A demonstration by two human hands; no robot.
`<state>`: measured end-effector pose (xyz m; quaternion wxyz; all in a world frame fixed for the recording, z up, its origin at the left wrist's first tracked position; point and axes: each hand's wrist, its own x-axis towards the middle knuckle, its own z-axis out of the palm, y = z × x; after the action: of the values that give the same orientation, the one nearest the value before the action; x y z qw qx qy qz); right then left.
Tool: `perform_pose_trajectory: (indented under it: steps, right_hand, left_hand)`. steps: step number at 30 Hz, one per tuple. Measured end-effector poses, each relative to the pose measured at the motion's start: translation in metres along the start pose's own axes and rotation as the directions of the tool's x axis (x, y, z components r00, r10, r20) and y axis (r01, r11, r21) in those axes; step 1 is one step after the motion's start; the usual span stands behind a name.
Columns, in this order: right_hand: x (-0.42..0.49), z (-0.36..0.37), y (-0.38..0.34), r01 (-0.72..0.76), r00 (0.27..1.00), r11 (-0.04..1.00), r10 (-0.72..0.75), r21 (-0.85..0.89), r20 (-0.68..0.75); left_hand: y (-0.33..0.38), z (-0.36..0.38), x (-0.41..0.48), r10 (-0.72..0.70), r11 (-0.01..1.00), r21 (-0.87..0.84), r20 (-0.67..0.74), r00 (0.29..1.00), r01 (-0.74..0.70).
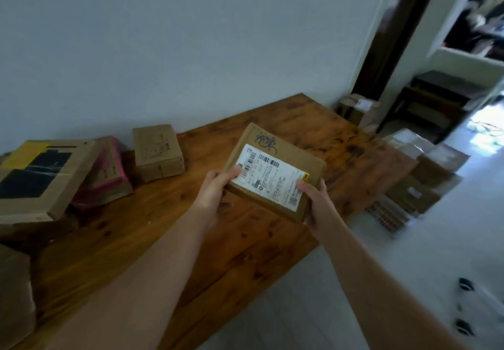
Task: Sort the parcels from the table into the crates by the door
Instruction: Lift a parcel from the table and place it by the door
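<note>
We held a flat brown cardboard parcel with a white shipping label (274, 171) above the wooden table (169, 213) at the frame's centre, our left hand (215, 188) and right hand (316, 202) each pinching a near corner, thumbs on top.

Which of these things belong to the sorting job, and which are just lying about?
Job: labelled parcel held in left hand and right hand; small box, pink parcel, flat box waiting on the table; piled boxes near the doorway.
Lying about: dark shelf; two dark objects on the floor.
</note>
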<state>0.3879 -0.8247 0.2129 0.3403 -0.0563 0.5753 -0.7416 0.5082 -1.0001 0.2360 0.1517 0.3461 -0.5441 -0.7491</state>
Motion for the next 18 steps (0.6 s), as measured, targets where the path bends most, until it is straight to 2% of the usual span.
perform_pose_trajectory:
  steps: [3, 8, 11, 18]
  right_hand:
    - [0.015, -0.058, -0.028, 0.02, 0.998, 1.0, -0.02, 0.002, -0.067]
    - [0.048, -0.177, -0.086, -0.004, 0.988, 0.999, -0.001, -0.032, -0.156]
    - [0.064, -0.243, -0.119, -0.027, 0.969, 0.999, 0.019, -0.031, -0.247]
    - [0.11, -0.358, -0.171, 0.053, 0.946, 0.999, -0.051, -0.001, -0.32]
  left_hand:
    - [0.0, 0.047, 0.022, -0.019, 0.997, 0.071, 0.052, 0.998, 0.016]
    - [-0.006, 0.18, 0.068, -0.033, 0.988, 0.153, 0.207, 0.978, 0.001]
    - [-0.014, 0.256, 0.093, -0.048, 0.987, 0.161, 0.235, 0.971, 0.01]
    - [-0.031, 0.393, 0.15, -0.105, 0.985, 0.165, 0.297, 0.949, 0.057]
